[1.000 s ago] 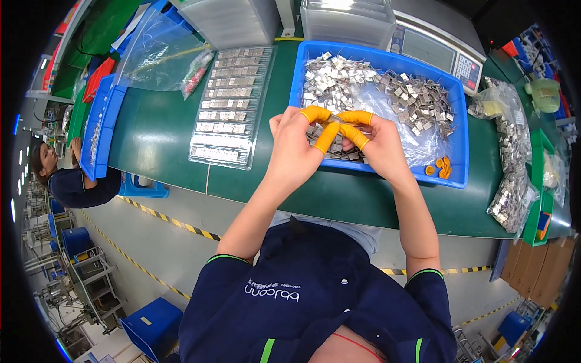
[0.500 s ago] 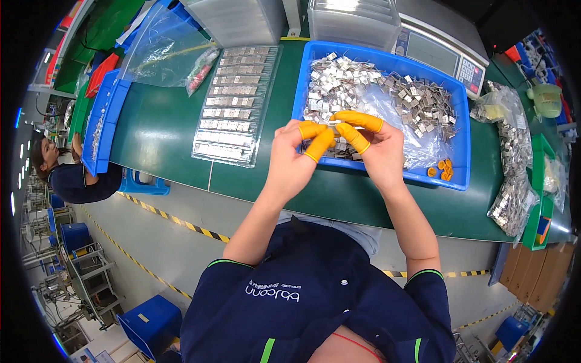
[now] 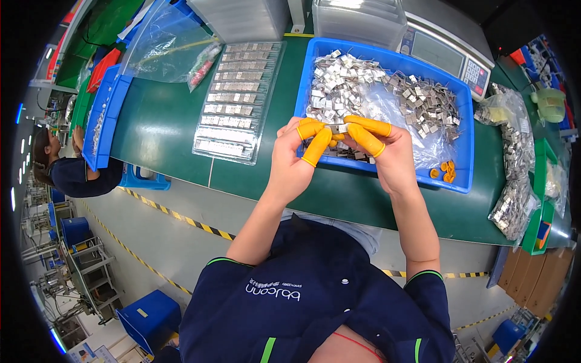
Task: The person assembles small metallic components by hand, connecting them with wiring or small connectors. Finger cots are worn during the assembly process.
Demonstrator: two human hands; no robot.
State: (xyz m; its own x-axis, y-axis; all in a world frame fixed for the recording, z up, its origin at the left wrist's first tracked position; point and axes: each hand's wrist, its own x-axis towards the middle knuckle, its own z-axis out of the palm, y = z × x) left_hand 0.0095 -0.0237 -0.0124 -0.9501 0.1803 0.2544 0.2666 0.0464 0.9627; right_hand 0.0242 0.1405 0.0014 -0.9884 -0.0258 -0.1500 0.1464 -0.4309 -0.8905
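Over the near edge of a blue bin [image 3: 469,145], both my hands pinch one small silvery metal connector part [image 3: 337,129] between yellow finger cots. My left hand [image 3: 295,154] is closed on its left end. My right hand [image 3: 390,151] grips its right end with thumb and forefinger. Beneath them, the bin holds a pile of pale metal parts [image 3: 339,85] on the left and greyer parts with thin leads [image 3: 426,106] on the right. A clear plastic bag [image 3: 381,106] lies between the piles. Several loose yellow finger cots [image 3: 448,171] rest in the near right corner.
Left of the bin, a clear tray [image 3: 233,103] holds rows of similar parts. A digital scale [image 3: 445,51] and stacked clear trays [image 3: 360,24] stand behind. Bagged parts [image 3: 514,169] lie at the right. Another person [image 3: 75,172] works at the far left beside a blue bin [image 3: 106,124].
My right hand has shifted slightly right and opened a little more from the left, so the metal part between my fingertips shows more clearly. Both hands still hold it.
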